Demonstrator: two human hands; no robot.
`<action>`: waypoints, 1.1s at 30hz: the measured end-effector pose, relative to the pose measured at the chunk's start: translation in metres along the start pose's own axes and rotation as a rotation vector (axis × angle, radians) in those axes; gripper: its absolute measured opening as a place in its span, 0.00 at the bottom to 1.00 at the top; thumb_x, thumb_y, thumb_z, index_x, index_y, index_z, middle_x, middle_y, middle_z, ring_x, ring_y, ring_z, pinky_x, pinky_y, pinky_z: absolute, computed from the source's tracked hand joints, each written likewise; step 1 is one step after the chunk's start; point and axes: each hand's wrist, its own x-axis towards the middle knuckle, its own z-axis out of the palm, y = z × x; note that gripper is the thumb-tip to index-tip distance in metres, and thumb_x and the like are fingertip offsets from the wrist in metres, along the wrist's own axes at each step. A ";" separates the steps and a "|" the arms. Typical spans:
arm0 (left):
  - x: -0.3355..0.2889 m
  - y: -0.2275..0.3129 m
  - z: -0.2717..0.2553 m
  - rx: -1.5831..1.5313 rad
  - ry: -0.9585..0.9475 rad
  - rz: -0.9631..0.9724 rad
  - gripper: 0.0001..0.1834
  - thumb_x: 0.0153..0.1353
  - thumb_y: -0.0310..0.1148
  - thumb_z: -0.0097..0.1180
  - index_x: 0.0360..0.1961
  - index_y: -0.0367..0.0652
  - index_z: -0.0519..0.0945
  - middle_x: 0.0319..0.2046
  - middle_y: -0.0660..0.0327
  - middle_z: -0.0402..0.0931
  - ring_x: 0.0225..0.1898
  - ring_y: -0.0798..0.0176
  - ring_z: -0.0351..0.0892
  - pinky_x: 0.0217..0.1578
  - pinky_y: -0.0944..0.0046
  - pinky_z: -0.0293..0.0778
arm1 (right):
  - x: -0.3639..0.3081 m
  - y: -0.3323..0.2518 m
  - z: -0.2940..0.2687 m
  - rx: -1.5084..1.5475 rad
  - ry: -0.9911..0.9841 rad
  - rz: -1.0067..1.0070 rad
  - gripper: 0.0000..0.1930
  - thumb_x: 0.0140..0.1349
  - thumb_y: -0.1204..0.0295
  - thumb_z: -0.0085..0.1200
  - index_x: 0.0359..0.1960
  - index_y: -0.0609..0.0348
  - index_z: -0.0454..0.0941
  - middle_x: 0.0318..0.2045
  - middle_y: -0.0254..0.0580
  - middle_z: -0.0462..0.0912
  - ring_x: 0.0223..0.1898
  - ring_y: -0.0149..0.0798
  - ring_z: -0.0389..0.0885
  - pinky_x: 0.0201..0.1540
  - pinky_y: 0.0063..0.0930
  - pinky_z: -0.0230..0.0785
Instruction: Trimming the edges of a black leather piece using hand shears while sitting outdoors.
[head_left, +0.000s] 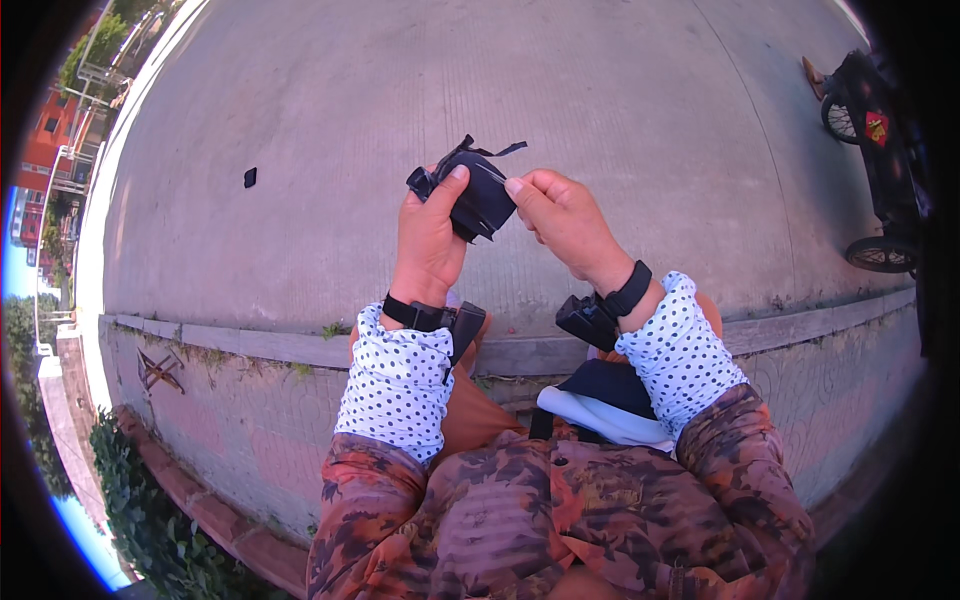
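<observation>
My left hand [430,235] is closed around a flat black fabric piece [486,200], its thumb pressed on the face. Narrow black strips stick out from the far edge, and the near edge has ragged points. At the right side of the piece, my right hand [568,222] pinches with thumb and forefinger. A thin pale strand like a thread runs over the fabric to those fingertips. Across my lap lie a black cloth and a white cloth [610,412].
Concrete pavement [600,90] spreads ahead beyond a low stone kerb [280,345]. A small black piece [250,178] lies on it to the left. A dark wheeled cart or cycle [880,150] stands at the far right, a foot beside it. Green plants [150,510] grow at lower left.
</observation>
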 end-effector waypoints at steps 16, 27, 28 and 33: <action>-0.002 -0.005 0.007 0.012 -0.012 -0.066 0.10 0.66 0.30 0.61 0.47 0.42 0.78 0.41 0.61 0.83 0.41 0.65 0.84 0.43 0.64 0.82 | 0.004 -0.004 0.004 0.038 0.039 -0.022 0.14 0.72 0.62 0.53 0.34 0.61 0.79 0.25 0.27 0.75 0.28 0.21 0.68 0.31 0.21 0.63; -0.001 -0.005 0.000 -0.015 -0.005 -0.054 0.11 0.69 0.36 0.58 0.47 0.41 0.79 0.40 0.61 0.83 0.41 0.64 0.84 0.42 0.62 0.81 | 0.003 0.001 0.002 -0.004 0.051 -0.040 0.13 0.71 0.64 0.55 0.33 0.61 0.80 0.25 0.26 0.75 0.28 0.21 0.69 0.31 0.21 0.64; -0.001 -0.005 -0.001 -0.015 -0.006 -0.053 0.11 0.69 0.36 0.58 0.47 0.41 0.79 0.40 0.61 0.83 0.41 0.64 0.84 0.42 0.62 0.81 | 0.003 0.001 0.001 0.012 0.044 -0.037 0.13 0.71 0.64 0.54 0.33 0.62 0.80 0.25 0.27 0.75 0.28 0.21 0.69 0.31 0.21 0.64; -0.001 -0.004 0.002 -0.022 -0.011 -0.053 0.12 0.70 0.36 0.56 0.48 0.41 0.78 0.42 0.60 0.83 0.42 0.64 0.84 0.42 0.61 0.82 | 0.002 -0.002 0.003 0.051 0.033 -0.004 0.13 0.71 0.64 0.54 0.33 0.62 0.80 0.26 0.27 0.75 0.29 0.21 0.69 0.32 0.22 0.64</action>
